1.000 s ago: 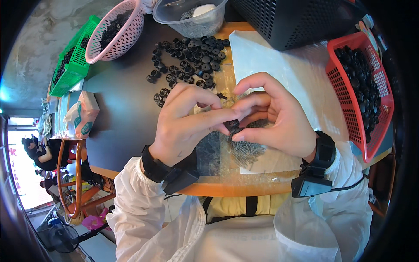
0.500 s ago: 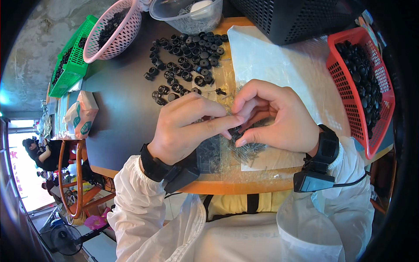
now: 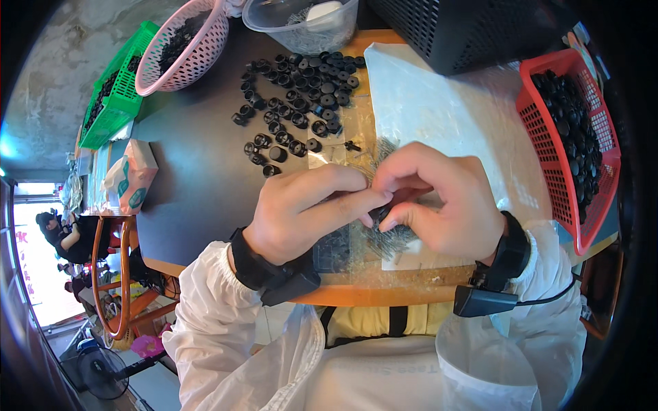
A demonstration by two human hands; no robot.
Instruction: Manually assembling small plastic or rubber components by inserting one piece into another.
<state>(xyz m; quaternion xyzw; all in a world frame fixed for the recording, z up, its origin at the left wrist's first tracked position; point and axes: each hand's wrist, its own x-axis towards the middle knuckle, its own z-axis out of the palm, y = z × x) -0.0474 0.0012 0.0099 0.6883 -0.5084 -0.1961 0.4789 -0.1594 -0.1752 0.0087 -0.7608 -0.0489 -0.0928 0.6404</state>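
Observation:
My left hand (image 3: 301, 212) and my right hand (image 3: 449, 198) meet at the fingertips over a loose heap of thin metal pins (image 3: 389, 243). In the right fingers, mostly hidden, is a small black part (image 3: 384, 208). The left thumb and forefinger are pinched together against it; whether they hold a pin cannot be made out. Beyond the hands lie many round black plastic caps (image 3: 298, 120), some hollow side up. A small black piece with a stem (image 3: 352, 146) lies apart from them, close to the pins.
A red basket (image 3: 538, 130) of black parts stands at the right, a black crate (image 3: 445, 41) at the back. A clear tub (image 3: 295, 38) holds pins. Pink (image 3: 212, 51) and green (image 3: 130, 96) baskets and a tissue pack (image 3: 133, 178) are at the left. White sheeting (image 3: 439, 96) covers part of the table.
Both hands have come slightly nearer to me, and their fingertips are closer together. More caps and pins beyond them now show. The view has shifted slightly.

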